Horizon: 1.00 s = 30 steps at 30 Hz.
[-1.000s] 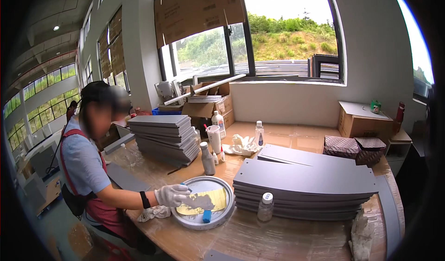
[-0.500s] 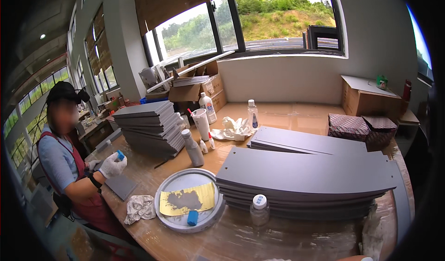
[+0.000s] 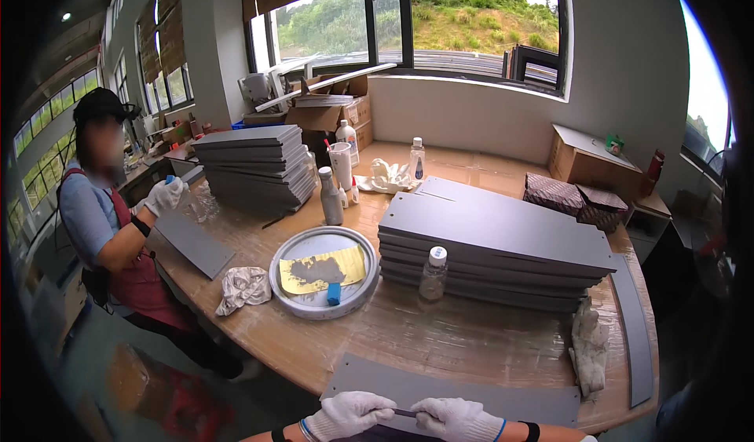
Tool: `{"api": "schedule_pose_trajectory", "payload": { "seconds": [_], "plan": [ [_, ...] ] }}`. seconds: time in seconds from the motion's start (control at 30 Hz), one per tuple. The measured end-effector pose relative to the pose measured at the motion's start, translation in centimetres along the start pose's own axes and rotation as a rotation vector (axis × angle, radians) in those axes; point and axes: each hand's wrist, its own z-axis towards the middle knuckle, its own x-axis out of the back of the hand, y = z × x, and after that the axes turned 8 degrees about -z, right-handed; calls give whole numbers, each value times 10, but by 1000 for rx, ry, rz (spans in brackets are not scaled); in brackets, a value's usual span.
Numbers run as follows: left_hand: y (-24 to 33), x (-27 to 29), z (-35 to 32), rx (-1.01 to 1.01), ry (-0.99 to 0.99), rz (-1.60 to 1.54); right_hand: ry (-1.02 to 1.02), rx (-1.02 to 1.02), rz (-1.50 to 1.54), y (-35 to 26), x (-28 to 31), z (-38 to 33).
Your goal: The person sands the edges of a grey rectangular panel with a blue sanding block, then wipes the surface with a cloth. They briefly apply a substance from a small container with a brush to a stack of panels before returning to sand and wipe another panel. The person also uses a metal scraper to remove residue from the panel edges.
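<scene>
1 dark strip [image 3: 404, 412], or perhaps a board seen edge-on (cannot tell which), low in view at the near side of the table [image 3: 503, 349]. Pinched from both ends by the left hand [image 3: 353, 415] and right hand [image 3: 458, 421], both white-gloved, with fingers curled in and fingertips facing each other across a short gap.

To do well here, as a judgement: press evenly from both sides, hold both wrists level, and avoid dragging across painted faces, as likely to scuff. Mind corners near the grey panel [image 3: 463, 381] just beyond.

Pointing left to right across the body, with the long axis dipping slightly toward the right. Much the same lie for the grey panel: flat, long axis crosswise, right end somewhat nearer.

Farther right, 1 white cloth [image 3: 589, 348], then 1 narrow board [image 3: 635, 332] running away along the table's side. Ahead, a stack [image 3: 487, 265] with a clear bottle [image 3: 433, 277] just before it. To the left, a round tray [image 3: 322, 312] bearing a grey-smeared yellow sheet [image 3: 353, 265] and a blue block [image 3: 334, 294]; beside it, a rag [image 3: 243, 289]. Beyond that, 1 co-worker [image 3: 98, 206], standing.
</scene>
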Motion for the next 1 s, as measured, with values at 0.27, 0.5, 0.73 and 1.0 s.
{"api": "schedule_pose_trajectory", "payload": {
  "seconds": [0.27,0.5,0.73,1.0],
  "plan": [
    [6,-8,-38,-64,-77,21,-169,-77,5,-34,-30,-25],
    [-2,8,-6,-50,-75,8,-253,-41,-74,-3,-18,12],
    [-16,32,47,-15,-102,162,-270,109,30,59,-10,73],
    [-2,27,52,-160,-84,265,-266,21,26,40,-1,61]
  ]
}}
